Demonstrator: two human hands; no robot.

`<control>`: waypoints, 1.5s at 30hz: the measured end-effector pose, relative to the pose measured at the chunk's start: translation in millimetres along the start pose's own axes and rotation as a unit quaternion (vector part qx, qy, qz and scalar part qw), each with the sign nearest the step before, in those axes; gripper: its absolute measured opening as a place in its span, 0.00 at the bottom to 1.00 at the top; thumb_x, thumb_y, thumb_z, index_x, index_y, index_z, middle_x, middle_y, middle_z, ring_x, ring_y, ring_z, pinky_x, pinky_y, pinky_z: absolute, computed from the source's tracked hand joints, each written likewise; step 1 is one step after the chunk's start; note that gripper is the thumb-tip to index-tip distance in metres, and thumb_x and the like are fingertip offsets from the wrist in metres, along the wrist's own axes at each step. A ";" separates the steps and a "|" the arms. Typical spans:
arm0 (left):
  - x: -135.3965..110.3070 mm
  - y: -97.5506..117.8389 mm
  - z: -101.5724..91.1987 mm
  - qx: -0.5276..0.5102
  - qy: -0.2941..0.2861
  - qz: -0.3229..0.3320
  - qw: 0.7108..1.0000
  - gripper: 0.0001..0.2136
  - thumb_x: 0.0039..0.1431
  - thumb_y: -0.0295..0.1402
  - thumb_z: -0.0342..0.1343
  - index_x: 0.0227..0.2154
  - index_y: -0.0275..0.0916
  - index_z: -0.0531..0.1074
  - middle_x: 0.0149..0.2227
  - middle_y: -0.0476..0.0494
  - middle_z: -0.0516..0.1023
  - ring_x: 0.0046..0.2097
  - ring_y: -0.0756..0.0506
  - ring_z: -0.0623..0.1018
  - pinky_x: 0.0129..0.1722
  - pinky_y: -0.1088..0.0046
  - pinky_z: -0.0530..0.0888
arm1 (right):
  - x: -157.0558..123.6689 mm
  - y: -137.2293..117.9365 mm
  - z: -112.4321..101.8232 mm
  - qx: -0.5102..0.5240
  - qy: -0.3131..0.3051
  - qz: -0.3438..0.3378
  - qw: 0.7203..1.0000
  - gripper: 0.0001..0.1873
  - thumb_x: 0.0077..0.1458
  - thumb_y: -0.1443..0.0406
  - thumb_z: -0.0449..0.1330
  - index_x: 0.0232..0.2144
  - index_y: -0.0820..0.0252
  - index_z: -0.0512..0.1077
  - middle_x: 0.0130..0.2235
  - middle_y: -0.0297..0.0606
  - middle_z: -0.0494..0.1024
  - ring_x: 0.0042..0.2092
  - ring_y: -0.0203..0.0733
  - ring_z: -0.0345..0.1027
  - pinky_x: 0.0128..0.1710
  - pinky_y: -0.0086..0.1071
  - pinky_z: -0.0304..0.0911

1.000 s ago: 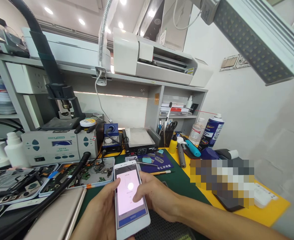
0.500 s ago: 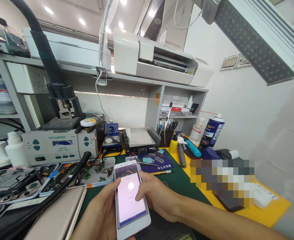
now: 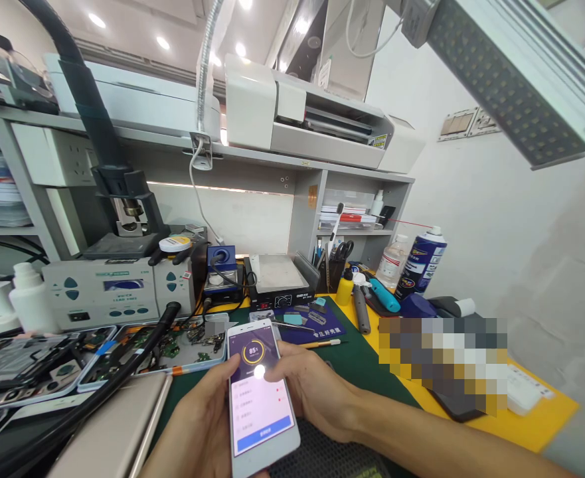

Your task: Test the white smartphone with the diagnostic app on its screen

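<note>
A white smartphone [image 3: 266, 415] is tilted up toward me above the dark mat, its screen lit. The screen shows a yellow ring reading 85, a list below it with small red marks, and a blue bar at the bottom. Along the phone's left side, my left hand [image 3: 203, 413] is closed around it, thumb on the edge. My right hand [image 3: 317, 392] grips the right side, fingers behind the phone and mostly hidden. Its thumb extends over the upper part of the screen, near a bright lamp reflection.
Left of the hands are a tray [image 3: 207, 364] of circuit boards and a gold device [image 3: 115, 425] crossed by a black hose. Behind the phone stand a heating plate [image 3: 279, 272] and a grey control unit [image 3: 123, 292]. A thin brush [image 3: 322, 343] and a spray can [image 3: 421, 265] are on the right.
The screen has switched from a mostly white page to one with the 85 ring and a list. My right thumb has moved up the screen; both hands still hold the phone.
</note>
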State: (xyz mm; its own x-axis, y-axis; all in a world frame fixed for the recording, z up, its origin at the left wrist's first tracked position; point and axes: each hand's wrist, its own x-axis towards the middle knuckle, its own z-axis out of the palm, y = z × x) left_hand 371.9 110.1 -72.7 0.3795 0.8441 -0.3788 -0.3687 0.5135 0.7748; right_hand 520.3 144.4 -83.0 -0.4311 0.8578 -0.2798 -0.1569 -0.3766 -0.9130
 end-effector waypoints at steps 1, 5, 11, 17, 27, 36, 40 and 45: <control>0.1 0.1 0.4 0.002 0.004 -0.001 1.000 0.17 0.65 0.41 0.50 0.51 0.37 0.69 0.33 0.38 0.83 0.31 0.39 0.82 0.20 0.71 0.70 | 0.4 0.5 -0.4 0.001 0.001 0.000 1.000 0.23 0.38 0.63 0.61 0.41 0.59 0.71 0.32 0.35 0.78 0.34 0.44 0.72 0.40 0.36 0.59; 0.9 -0.7 0.0 0.007 0.015 -0.001 1.000 0.19 0.66 0.43 0.48 0.52 0.37 0.69 0.34 0.38 0.84 0.31 0.40 0.81 0.20 0.70 0.71 | 1.4 1.2 -1.5 0.006 0.002 -0.002 1.000 0.23 0.39 0.63 0.62 0.42 0.59 0.72 0.32 0.35 0.78 0.35 0.44 0.72 0.40 0.36 0.59; 2.9 -3.0 -4.6 -0.007 0.003 0.002 1.000 0.18 0.65 0.43 0.52 0.52 0.38 0.70 0.35 0.38 0.83 0.32 0.40 0.81 0.21 0.71 0.72 | 2.1 1.9 -1.5 0.002 -0.002 0.000 1.000 0.21 0.42 0.61 0.62 0.42 0.59 0.73 0.30 0.35 0.77 0.33 0.42 0.71 0.40 0.36 0.60; 0.8 0.0 -1.2 -0.007 0.005 -0.008 1.000 0.20 0.65 0.41 0.51 0.55 0.36 0.67 0.34 0.38 0.83 0.29 0.40 0.80 0.20 0.70 0.72 | 1.8 1.5 -1.0 0.001 0.000 0.000 1.000 0.23 0.41 0.62 0.62 0.43 0.59 0.73 0.31 0.35 0.77 0.33 0.43 0.71 0.39 0.35 0.59; -3.2 9.7 1.7 -0.026 0.007 -0.033 0.999 0.22 0.63 0.40 0.53 0.56 0.34 0.67 0.32 0.40 0.82 0.31 0.40 0.80 0.22 0.70 0.71 | 1.2 -0.1 0.0 0.004 0.002 0.003 1.000 0.25 0.37 0.65 0.59 0.42 0.60 0.72 0.32 0.35 0.78 0.33 0.43 0.71 0.38 0.35 0.59; -3.4 8.3 1.6 -0.023 0.018 -0.023 0.999 0.24 0.62 0.39 0.54 0.59 0.37 0.65 0.39 0.39 0.83 0.34 0.39 0.80 0.22 0.69 0.70 | -1.3 -2.4 1.1 -0.002 -0.002 0.004 1.000 0.26 0.36 0.65 0.59 0.43 0.60 0.73 0.35 0.37 0.79 0.35 0.44 0.71 0.35 0.33 0.57; -2.6 9.0 1.2 -0.027 0.020 -0.026 0.999 0.24 0.62 0.39 0.54 0.59 0.37 0.64 0.40 0.39 0.83 0.33 0.40 0.80 0.22 0.69 0.71 | -1.0 -2.1 0.7 0.003 0.001 0.004 1.000 0.27 0.37 0.64 0.59 0.44 0.60 0.72 0.35 0.37 0.79 0.35 0.44 0.71 0.35 0.34 0.58; -3.0 7.7 1.6 -0.026 0.022 -0.021 0.999 0.24 0.63 0.39 0.52 0.60 0.36 0.64 0.36 0.40 0.83 0.30 0.40 0.79 0.22 0.68 0.71 | 0.2 -1.6 -0.2 -0.004 0.005 0.009 1.000 0.29 0.35 0.66 0.59 0.45 0.60 0.73 0.34 0.36 0.79 0.34 0.43 0.71 0.33 0.33 0.59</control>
State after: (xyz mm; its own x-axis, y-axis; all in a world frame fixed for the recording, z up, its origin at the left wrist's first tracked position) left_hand 369.2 111.2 -64.8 0.3587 0.8275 -0.4320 -0.3982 0.5543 0.7309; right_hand 520.7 145.3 -81.6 -0.4250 0.8541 -0.2998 -0.1413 -0.3898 -0.9100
